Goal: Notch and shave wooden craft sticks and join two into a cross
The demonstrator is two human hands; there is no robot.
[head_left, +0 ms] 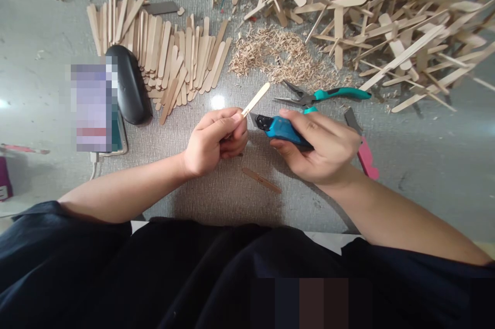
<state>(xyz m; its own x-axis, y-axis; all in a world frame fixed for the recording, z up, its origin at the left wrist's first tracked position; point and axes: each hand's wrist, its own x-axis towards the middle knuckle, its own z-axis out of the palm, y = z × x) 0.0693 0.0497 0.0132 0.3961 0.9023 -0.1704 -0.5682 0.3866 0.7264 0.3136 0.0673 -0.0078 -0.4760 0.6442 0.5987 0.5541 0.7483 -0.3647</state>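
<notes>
My left fingers [226,126] pinch a flat pale-wood stick [258,98], right fingers [303,122] a blue-handled knife [284,129] — a slip could nick me.

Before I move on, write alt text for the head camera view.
A person's left hand holds a wooden stick while the right hand grips a blue utility knife, its blade near the stick. Beyond lie wood shavings, teal-handled pliers and many loose sticks.

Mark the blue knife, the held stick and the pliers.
Blue knife [284,129]: head view, on its blue handle.
Held stick [257,98]: head view, on its exposed length.
Pliers [325,94]: head view, on the upper teal handle.
</notes>
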